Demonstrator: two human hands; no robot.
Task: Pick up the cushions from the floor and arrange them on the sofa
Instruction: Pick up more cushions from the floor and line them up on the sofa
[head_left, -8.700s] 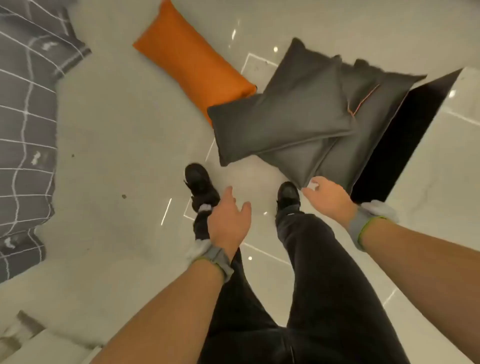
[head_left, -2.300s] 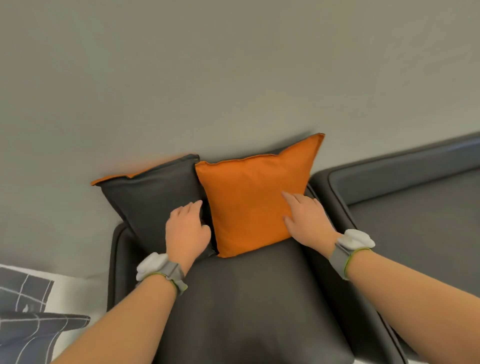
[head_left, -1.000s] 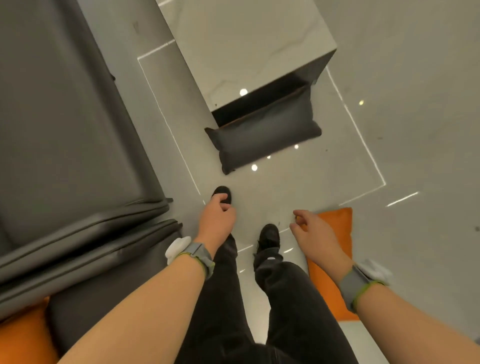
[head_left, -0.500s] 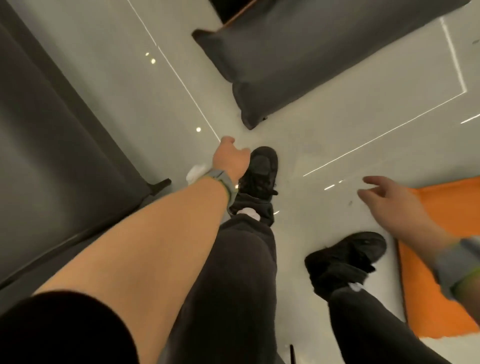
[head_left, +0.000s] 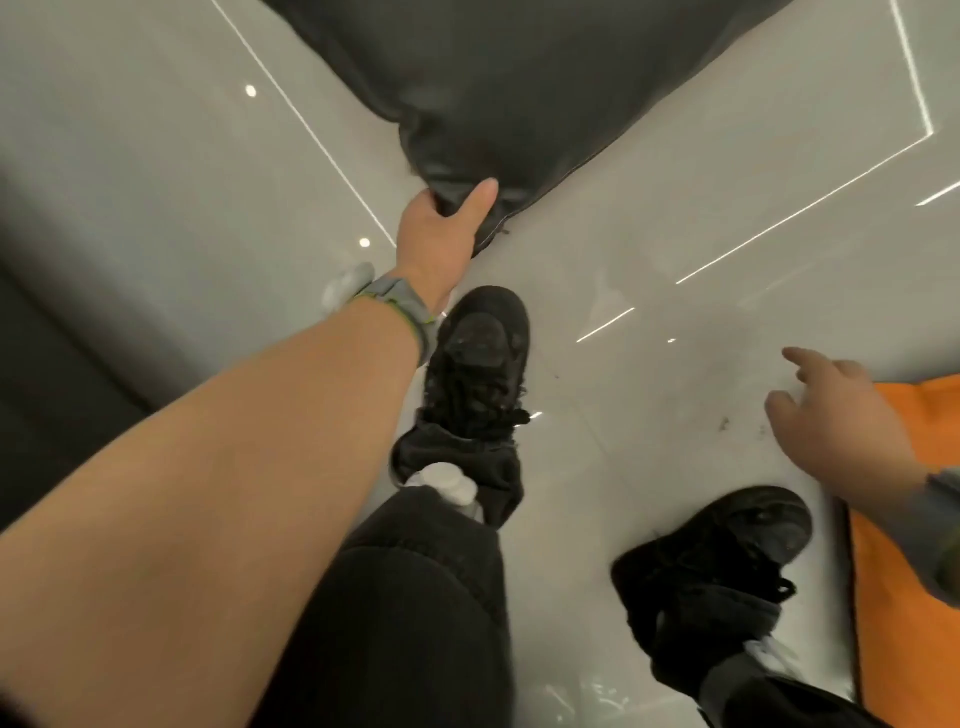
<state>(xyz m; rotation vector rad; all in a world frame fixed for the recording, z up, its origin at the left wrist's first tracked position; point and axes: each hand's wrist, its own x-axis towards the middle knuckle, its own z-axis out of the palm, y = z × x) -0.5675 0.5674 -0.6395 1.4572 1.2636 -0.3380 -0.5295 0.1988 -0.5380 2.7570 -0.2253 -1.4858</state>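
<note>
Dark grey fabric fills the top of the head view: a grey cushion (head_left: 519, 78) lies on the pale glossy floor (head_left: 156, 156), its near corner pointing toward the person. The left hand (head_left: 441, 228) is closed around that corner, thumb on top and fingers tucked beneath, so the fabric bunches at the grip. The right hand (head_left: 841, 415) hangs with fingers spread and holds nothing; it hovers above the floor just beside the near edge of an orange cushion (head_left: 924, 571), which lies flat at the right margin, whether touching it cannot be told. 2 black shoes (head_left: 483, 358) stand between the 2 cushions, the forward one close behind the gripped corner. A dark mass at the left edge (head_left: 47, 415) may be the sofa base, though it is too blurred to confirm.

Step in hand, as judged: the pick-up of the grey cushion, with the grasp made and the lift not yet begun. The next move probably calls for raising the cushion by its corner while the right hand closes on the orange cushion, then carrying both to the sofa. A 1-corner hold is likely to let the cushion swing and sag.
</note>
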